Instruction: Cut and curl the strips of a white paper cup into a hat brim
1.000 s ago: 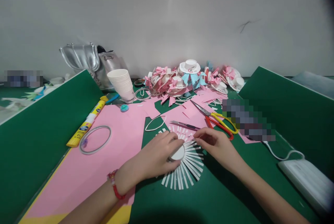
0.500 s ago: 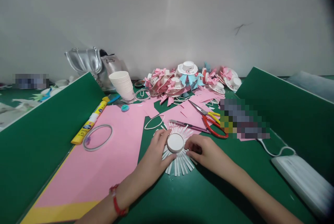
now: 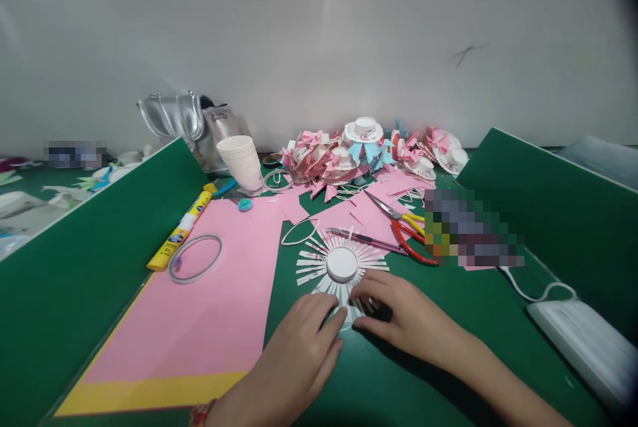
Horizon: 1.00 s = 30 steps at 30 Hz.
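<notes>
A white paper cup (image 3: 341,263) lies base up on the green table, its wall cut into many narrow strips fanned out flat around the round base. My left hand (image 3: 306,341) is at the front left of the fan, its fingertips over the nearest strips and its thumb apart from them. My right hand (image 3: 393,311) arches over the front right strips, thumb and fingers apart, with strip ends showing between them. Whether the fingertips press on the strips is hard to see. Behind the cup lie a purple craft knife (image 3: 369,240) and red-and-yellow scissors (image 3: 406,231).
Pink paper (image 3: 214,321) covers the left side, with a yellow glue stick (image 3: 182,231) and a tape ring (image 3: 195,259) on it. Stacked paper cups (image 3: 242,163), a silver bag (image 3: 174,118) and finished paper hats (image 3: 363,129) stand behind. A face mask (image 3: 585,347) lies right.
Both hands have come off the cup's base and moved toward me, to the front strips. More of the left-hand strips now show. The view has shifted slightly.
</notes>
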Available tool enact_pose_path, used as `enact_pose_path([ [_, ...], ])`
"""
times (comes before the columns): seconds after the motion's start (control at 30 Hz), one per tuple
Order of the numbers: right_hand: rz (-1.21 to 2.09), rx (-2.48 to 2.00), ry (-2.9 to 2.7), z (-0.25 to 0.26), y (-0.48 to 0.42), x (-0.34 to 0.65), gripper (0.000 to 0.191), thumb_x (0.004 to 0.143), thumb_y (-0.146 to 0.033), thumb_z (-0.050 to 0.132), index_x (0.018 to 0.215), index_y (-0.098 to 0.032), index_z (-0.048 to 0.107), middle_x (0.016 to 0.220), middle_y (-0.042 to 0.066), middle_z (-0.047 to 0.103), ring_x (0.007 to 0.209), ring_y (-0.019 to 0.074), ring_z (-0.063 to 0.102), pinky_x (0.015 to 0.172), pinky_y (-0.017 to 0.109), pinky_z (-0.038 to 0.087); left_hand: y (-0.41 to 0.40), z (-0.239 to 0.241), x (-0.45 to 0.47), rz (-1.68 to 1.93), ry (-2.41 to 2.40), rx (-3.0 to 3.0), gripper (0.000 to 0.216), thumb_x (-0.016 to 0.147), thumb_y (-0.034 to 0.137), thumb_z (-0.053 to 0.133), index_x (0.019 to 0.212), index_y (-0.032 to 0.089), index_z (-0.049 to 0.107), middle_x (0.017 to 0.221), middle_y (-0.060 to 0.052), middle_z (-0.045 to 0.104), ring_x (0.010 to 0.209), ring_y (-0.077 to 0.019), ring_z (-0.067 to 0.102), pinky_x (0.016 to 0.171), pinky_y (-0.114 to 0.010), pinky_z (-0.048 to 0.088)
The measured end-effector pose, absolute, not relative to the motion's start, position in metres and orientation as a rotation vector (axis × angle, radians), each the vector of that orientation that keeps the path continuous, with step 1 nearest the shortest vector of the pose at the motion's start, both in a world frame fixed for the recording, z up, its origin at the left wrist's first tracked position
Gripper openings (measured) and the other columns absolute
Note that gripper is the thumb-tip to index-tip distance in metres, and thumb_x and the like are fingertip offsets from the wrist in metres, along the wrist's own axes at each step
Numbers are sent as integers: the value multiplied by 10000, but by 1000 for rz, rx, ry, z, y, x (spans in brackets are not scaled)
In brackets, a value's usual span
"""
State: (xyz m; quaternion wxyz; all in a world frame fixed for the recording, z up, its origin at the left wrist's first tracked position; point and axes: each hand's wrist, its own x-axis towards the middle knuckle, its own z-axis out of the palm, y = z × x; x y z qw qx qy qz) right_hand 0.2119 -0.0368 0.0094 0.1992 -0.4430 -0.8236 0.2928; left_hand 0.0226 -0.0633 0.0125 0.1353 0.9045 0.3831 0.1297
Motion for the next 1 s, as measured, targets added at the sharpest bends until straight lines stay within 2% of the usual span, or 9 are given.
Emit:
enact_pose_path([
  [0.07, 801, -1215, -2353, 9, -39, 210, 161, 707, -179, 625, 857, -212, 577, 818, 13, 572, 732, 158, 518, 632, 239, 393, -61, 12, 26, 359, 1094, 2654, 288, 819, 144, 410, 1090, 163, 505, 980, -111, 569, 905, -242, 524, 784, -413, 478],
  [0.17, 767, -1206, -2382, 5, -39, 208, 98, 757, -177, 571, 850, -204, 578, 804, 11, 565, 729, 148, 511, 634, 233, 386, -57, 10, 26, 299, 1044, 2714, 296, 815, 122, 398, 1091, 128, 504, 952, -118, 570, 878, -248, 525, 764, -421, 476],
  [0.37, 737, -1212, -2370, -2, -38, 205, 131, 724, -144, 565, 840, -202, 583, 805, 11, 561, 749, 149, 499, 655, 242, 377, -54, 6, 18, 366, 976, 2767, 285, 833, 125, 378, 1088, 153, 503, 933, -106, 579, 877, -222, 539, 748, -378, 483],
  [0.6, 692, -1246, -2394, -11, -39, 206, 80, 745, -150, 537, 755, -200, 598, 742, 8, 545, 724, 141, 494, 636, 239, 361, -52, 4, 16, 454, 925, 2839, 252, 853, 124, 368, 1051, 136, 524, 910, -101, 598, 885, -215, 553, 769, -380, 477],
  [0.8, 643, -1201, -2484, -9, -35, 213, 108, 781, -166, 517, 740, -214, 605, 724, 0, 529, 692, 127, 480, 634, 239, 343, -46, 7, 11, 455, 877, 2846, 251, 844, 112, 389, 1049, 144, 531, 938, -102, 604, 887, -210, 561, 761, -365, 489],
  [1.0, 632, -1154, -2542, -7, -33, 215, 119, 805, -167, 483, 752, -198, 584, 719, 7, 524, 706, 137, 479, 643, 258, 337, -39, 2, -6, 545, 794, 2835, 277, 818, 95, 427, 1079, 119, 519, 1066, -122, 574, 1004, -215, 509, 864, -350, 453],
])
